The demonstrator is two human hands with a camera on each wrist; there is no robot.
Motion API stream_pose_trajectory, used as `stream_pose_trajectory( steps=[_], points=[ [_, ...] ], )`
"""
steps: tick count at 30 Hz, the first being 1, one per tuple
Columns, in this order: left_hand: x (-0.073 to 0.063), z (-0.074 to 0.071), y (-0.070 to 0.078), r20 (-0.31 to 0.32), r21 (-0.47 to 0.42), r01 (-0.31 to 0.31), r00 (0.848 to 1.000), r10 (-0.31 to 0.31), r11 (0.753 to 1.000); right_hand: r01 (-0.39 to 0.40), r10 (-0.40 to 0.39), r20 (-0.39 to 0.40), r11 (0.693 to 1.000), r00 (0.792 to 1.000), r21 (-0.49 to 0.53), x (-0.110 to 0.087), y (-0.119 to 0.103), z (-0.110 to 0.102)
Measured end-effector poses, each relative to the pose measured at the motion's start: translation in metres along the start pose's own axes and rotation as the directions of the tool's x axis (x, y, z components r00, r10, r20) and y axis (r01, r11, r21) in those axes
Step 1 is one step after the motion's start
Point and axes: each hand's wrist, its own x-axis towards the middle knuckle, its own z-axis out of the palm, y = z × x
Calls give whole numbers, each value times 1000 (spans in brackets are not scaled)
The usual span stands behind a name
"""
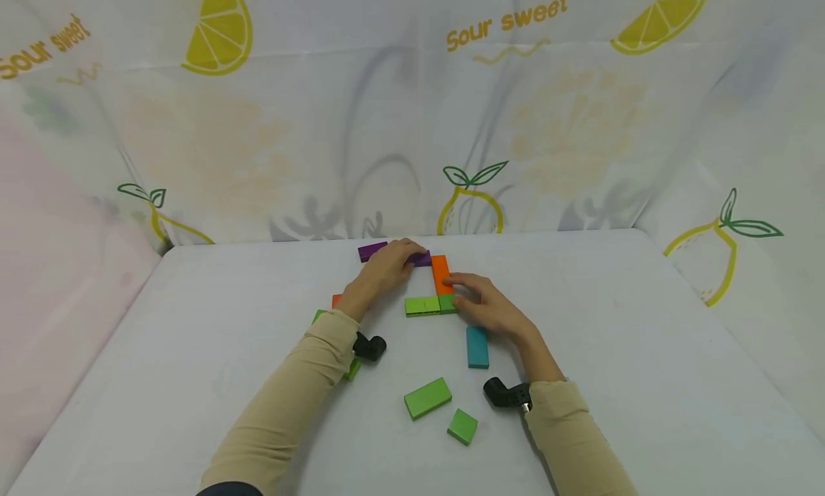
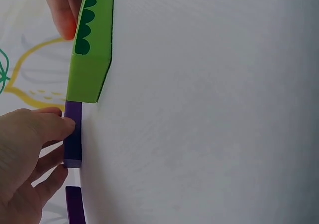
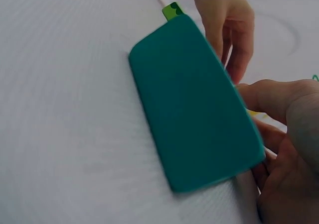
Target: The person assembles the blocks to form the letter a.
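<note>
Tan sleeves (image 1: pixel 283 403) lie nearest, coming in from seven and five o'clock. With my left hand (image 1: pixel 388 264) I pinch the violet block (image 1: pixel 422 260), just off the orange block (image 1: pixel 441 273) at ten o'clock. My right hand (image 1: pixel 486 306), fingers loosely apart, touches the orange from three o'clock. To line these up well, I'd judge, steady the orange lightly, hold the violet flat on the table (image 1: pixel 612 303), and slide gently without jolting the green blocks (image 1: pixel 422 306) at six o'clock.
</note>
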Motion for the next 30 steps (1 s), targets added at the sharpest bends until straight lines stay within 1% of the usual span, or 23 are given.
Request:
stream_pose_trajectory(
  steps=[2,6,9,12,14,16,19,22,26,28,30],
  points=[
    [0,0,0,-3,-3,-7,1000,7,1000,-4,4,-5,1000,1000,-5,0,1,0],
    [0,-2,1,-24,-39,-2,1000,1,999,-19,19,0,1000,1000,5,-6,-20,-3],
    [-2,-5,-3,-78,-90,-8,997,1,996,-37,36,8,999,999,13,-7,-28,-3],
    [-7,-8,-9,-143,-155,-16,990,-6,988,-46,46,3,999,999,19,-3,-13,1],
    [-13,-12,-14,-179,-204,-4,983,-33,979,-44,44,1,999,999,19,-1,-4,3],
    [-20,-15,-19,-202,-235,22,977,-71,972,-44,44,-1,999,999,18,0,-1,3],
    [-28,-19,-27,-234,-241,63,965,-121,968,-41,41,1,999,999,14,-2,-1,2],
    [-31,-21,-35,-260,-246,74,955,-139,966,-32,32,3,999,999,18,-3,-2,2],
    [-34,-23,-46,-304,-282,58,942,-146,958,-12,12,2,1000,1000,7,-2,-2,3],
    [-35,-22,-51,-321,-281,58,935,-150,958,-7,7,-5,1000,1000,-5,-2,-3,3],
    [-37,-21,-56,-311,-277,79,936,-167,958,-15,15,-10,1000,1000,-14,-3,-3,4]
  ],
)
